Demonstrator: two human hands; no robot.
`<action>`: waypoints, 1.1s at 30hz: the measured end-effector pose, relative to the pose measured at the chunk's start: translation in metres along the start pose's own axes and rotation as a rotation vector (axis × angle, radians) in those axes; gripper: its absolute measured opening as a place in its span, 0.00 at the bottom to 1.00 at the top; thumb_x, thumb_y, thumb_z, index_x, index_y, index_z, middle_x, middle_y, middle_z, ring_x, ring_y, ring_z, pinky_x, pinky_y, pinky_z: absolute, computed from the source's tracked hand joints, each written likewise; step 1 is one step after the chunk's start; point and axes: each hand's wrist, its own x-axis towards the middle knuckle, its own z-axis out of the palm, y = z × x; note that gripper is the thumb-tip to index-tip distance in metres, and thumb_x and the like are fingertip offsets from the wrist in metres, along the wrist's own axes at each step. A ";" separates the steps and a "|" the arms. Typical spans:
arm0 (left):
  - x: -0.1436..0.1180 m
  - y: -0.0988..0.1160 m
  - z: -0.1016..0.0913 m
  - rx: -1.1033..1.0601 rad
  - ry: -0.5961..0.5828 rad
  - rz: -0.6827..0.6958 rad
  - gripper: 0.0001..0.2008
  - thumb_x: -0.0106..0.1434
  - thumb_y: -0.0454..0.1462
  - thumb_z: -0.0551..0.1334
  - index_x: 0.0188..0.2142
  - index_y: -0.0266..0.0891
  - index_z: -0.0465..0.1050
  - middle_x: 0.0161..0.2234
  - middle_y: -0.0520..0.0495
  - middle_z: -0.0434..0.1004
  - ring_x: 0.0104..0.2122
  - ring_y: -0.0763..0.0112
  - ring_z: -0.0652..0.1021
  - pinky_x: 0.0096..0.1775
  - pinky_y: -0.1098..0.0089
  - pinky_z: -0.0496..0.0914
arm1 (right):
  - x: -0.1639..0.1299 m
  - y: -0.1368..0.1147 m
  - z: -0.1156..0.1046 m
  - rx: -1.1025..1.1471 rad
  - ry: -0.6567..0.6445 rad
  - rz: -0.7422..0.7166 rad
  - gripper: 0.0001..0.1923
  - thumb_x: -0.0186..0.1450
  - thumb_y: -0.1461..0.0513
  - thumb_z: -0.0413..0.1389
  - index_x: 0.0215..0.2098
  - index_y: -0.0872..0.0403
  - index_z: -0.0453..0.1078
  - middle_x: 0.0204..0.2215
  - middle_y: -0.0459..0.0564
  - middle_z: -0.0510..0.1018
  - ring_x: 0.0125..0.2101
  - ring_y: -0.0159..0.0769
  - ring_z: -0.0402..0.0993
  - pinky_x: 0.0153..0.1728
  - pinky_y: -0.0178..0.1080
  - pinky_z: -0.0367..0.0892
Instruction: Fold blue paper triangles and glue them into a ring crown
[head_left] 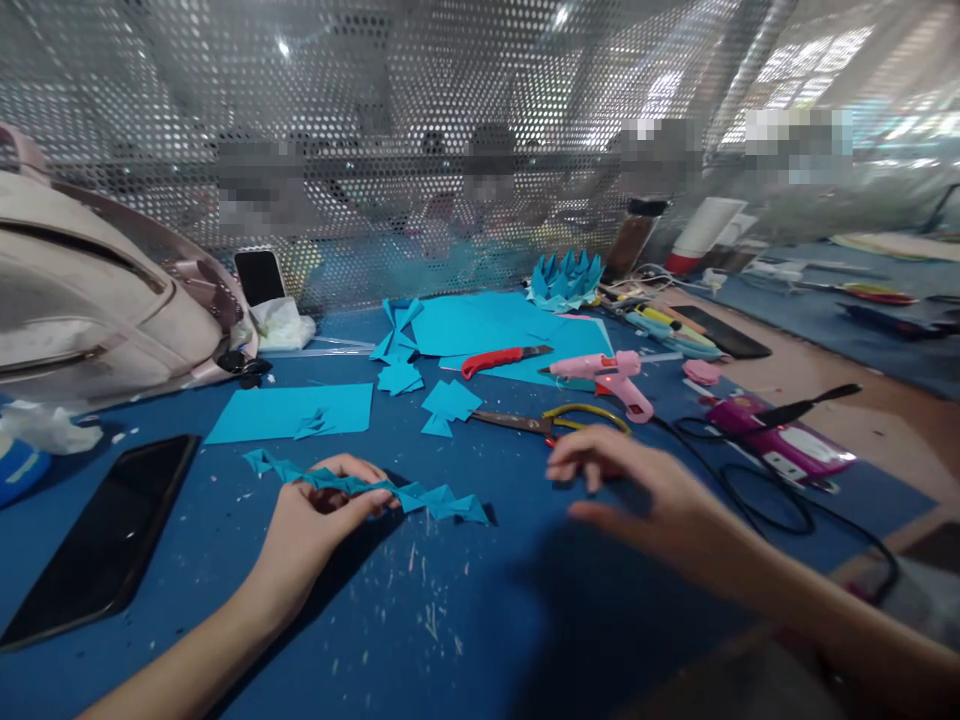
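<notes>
My left hand (322, 510) pinches a strip of folded blue paper triangles (442, 503) near its middle, just above the blue table. Over the table to the right is my right hand (622, 480), fingers apart and slightly curled, with nothing in it. Close behind that hand lie scissors (517, 423) with yellow handles, partly covered by the fingers. A pink glue gun (607, 375) rests beyond them. Small blue paper pieces (448, 403) lie by the scissor tips, and a red-handled utility knife (502, 360) sits on blue sheets (472, 325).
A blue folded-paper crown shape (566, 280) stands at the back. At left are a dark phone (112, 535) and a pale bag (97, 290). A blue paper rectangle (292, 413) lies behind my left hand. On the right, a black cord (750, 490) loops near a magenta power strip (780, 440).
</notes>
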 end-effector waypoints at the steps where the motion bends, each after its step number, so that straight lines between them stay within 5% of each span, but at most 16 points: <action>1: 0.000 0.000 0.000 0.017 0.007 0.012 0.10 0.51 0.40 0.71 0.24 0.37 0.73 0.28 0.47 0.78 0.28 0.69 0.79 0.30 0.74 0.71 | 0.008 -0.005 0.013 0.101 -0.107 -0.006 0.17 0.63 0.56 0.61 0.47 0.52 0.67 0.39 0.51 0.77 0.36 0.35 0.74 0.33 0.35 0.69; 3: 0.000 0.000 -0.002 0.050 0.022 0.041 0.11 0.52 0.41 0.71 0.25 0.38 0.72 0.29 0.47 0.79 0.27 0.68 0.79 0.30 0.72 0.72 | 0.025 -0.011 0.035 0.223 -0.257 0.031 0.20 0.61 0.56 0.64 0.48 0.52 0.67 0.42 0.50 0.77 0.39 0.34 0.74 0.34 0.33 0.68; 7: 0.001 -0.001 -0.007 0.110 0.044 0.071 0.11 0.53 0.42 0.70 0.26 0.38 0.73 0.30 0.47 0.80 0.27 0.67 0.80 0.31 0.71 0.74 | 0.053 -0.013 0.059 0.289 -0.229 0.043 0.16 0.59 0.56 0.64 0.42 0.53 0.70 0.30 0.44 0.74 0.29 0.29 0.70 0.28 0.31 0.65; 16: 0.002 -0.005 -0.008 0.057 0.057 0.083 0.12 0.54 0.44 0.70 0.27 0.38 0.72 0.31 0.47 0.80 0.28 0.67 0.79 0.31 0.71 0.73 | 0.073 -0.011 0.067 0.308 -0.094 0.003 0.10 0.62 0.57 0.60 0.35 0.56 0.72 0.25 0.43 0.71 0.21 0.26 0.62 0.23 0.31 0.59; 20: 0.002 -0.003 -0.007 0.108 0.062 0.082 0.10 0.54 0.42 0.69 0.32 0.40 0.74 0.30 0.50 0.80 0.27 0.68 0.79 0.30 0.72 0.72 | 0.073 -0.009 0.074 0.352 -0.091 -0.002 0.09 0.62 0.57 0.59 0.34 0.56 0.71 0.25 0.44 0.72 0.20 0.25 0.59 0.22 0.30 0.58; 26: 0.000 0.001 -0.005 0.189 -0.104 0.066 0.08 0.51 0.36 0.70 0.33 0.42 0.77 0.30 0.50 0.81 0.31 0.66 0.81 0.33 0.73 0.74 | 0.072 -0.006 0.077 0.377 -0.077 -0.076 0.05 0.60 0.61 0.58 0.30 0.55 0.71 0.23 0.43 0.70 0.20 0.26 0.60 0.20 0.29 0.55; 33: -0.001 0.000 -0.002 0.259 -0.058 0.117 0.03 0.56 0.36 0.67 0.28 0.41 0.75 0.30 0.49 0.80 0.29 0.67 0.80 0.31 0.74 0.74 | 0.070 0.002 0.080 0.425 -0.095 -0.105 0.05 0.61 0.62 0.61 0.33 0.55 0.72 0.25 0.43 0.71 0.21 0.25 0.62 0.20 0.28 0.56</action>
